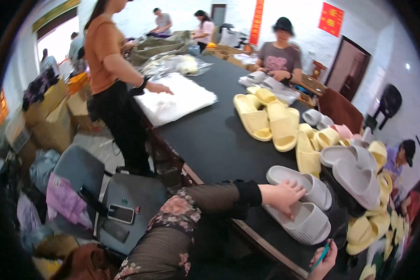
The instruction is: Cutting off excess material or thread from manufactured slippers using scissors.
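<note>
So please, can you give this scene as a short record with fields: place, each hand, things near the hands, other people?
place: long black table in a workroom
left hand: left hand lies flat on a pair of grey slippers
right hand: right hand holds a teal pen at the lower edge
near the hands: heap of grey and yellow slippers; row of yellow slippers
left of table: chair with a phone on it
other people: several stand or sit around the table

Packing workshop: slipper piles (354, 177), cartons (51, 116), worktable (214, 140).
</note>
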`<state>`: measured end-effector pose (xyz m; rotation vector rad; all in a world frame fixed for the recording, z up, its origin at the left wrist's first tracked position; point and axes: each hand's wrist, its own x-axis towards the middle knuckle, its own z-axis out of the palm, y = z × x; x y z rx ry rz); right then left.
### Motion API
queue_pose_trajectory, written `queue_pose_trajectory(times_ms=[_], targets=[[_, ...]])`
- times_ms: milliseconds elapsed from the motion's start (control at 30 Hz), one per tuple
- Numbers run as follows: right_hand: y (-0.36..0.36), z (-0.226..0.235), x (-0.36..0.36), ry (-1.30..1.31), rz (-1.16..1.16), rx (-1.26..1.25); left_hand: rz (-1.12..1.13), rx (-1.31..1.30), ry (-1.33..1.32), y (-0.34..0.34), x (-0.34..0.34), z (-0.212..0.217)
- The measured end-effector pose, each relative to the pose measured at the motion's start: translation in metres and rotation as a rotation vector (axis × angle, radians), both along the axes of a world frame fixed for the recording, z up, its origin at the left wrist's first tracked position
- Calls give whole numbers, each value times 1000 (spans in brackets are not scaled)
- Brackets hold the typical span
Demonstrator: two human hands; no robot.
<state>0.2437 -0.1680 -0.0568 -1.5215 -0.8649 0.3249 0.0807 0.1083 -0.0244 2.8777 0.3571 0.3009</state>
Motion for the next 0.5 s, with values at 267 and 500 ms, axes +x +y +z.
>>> queue_pose_trajectory(times_ms=[267,500], targets=[[7,36,5,43,-173,87,-151,86,-206,2,54,-24],[6,8,46,121,-318,94,-119,-117,-372,-11,86,-23]])
